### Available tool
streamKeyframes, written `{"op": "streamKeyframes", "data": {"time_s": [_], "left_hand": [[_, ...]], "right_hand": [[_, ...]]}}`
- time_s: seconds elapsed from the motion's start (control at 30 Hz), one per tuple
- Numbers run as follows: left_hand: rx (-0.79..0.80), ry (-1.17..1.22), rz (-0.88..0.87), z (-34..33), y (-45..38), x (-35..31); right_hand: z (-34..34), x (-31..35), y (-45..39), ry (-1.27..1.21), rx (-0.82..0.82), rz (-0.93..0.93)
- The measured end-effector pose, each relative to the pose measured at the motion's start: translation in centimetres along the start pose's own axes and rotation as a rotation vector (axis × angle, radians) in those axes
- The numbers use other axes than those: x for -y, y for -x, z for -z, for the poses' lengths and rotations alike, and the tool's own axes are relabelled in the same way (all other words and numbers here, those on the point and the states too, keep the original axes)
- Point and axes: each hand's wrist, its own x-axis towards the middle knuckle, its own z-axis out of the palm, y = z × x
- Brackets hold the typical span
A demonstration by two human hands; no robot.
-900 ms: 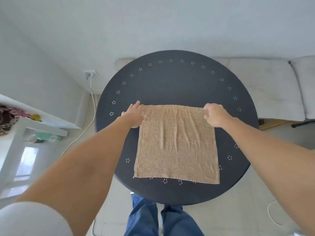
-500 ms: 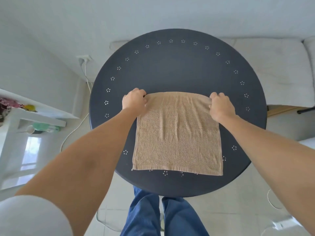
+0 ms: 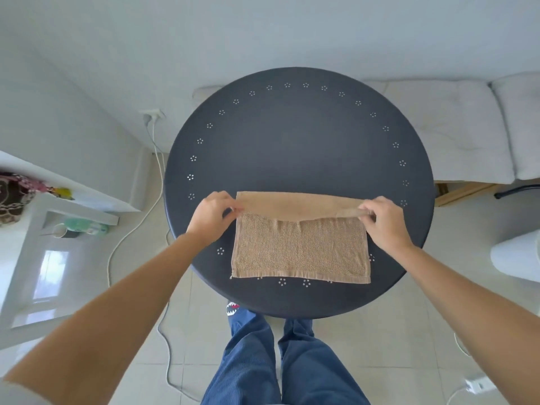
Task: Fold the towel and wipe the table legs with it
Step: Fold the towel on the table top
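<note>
A tan towel lies on the near half of a round dark table. The near edge of the towel lies flat close to the table rim, just over some of the small white flower marks that run in a ring around the top. The far part of the towel is turned over toward the person, so a smoother band of cloth lies on top of the rough terry part and makes a fold line along the far side.

The left hand pinches the left corner of this turned-over flap between the thumb and the fingers; the fingers are curled closed around the cloth. The right hand does the same at the right corner, with the fingertips closed on the edge of the flap. Both hands are at about the same height over the table, and the flap is stretched between them.

Both forearms are bare and reach in from the lower corners. Under the table edge the blue trousers of the person are visible. To the left stands a white shelf, and a white cable runs along the floor from a wall socket. Behind the table on the right is a light grey sofa
</note>
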Motion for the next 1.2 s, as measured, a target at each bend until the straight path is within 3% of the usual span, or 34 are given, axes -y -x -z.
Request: {"op": "streamKeyframes", "data": {"time_s": [0.33, 0.57, 0.67, 0.9, 1.03, 1.2], "left_hand": [[0.186, -0.081, -0.109, -1.4, 8.4, 0.2], [0.335, -0.19, -0.041, -1.6, 9.7, -0.4], [0.458, -0.259, -0.041, -1.0, 8.9, -1.0], [0.43, -0.177, -0.064, -0.7, 1.9, -6.2], [0.504, -0.173, -0.096, -4.1, -2.7, -10.7], [0.603, -0.204, -0.177, -8.8, -6.0, -15.5]], "right_hand": [[-1.5, 0.0, 9.8, 0.01, -0.057, 0.026], [-2.7, -0.3, 13.6, 0.099, -0.008, -0.019], [-3.0, -0.1, 14.1, 0.069, 0.013, -0.072], [-3.5, 1.5, 14.0, -0.027, -0.114, -0.401], [-4.0, 1.4, 13.9, -0.069, -0.034, -0.523], [-4.1, 1.8, 13.8, -0.193, -0.049, -0.622]]}}
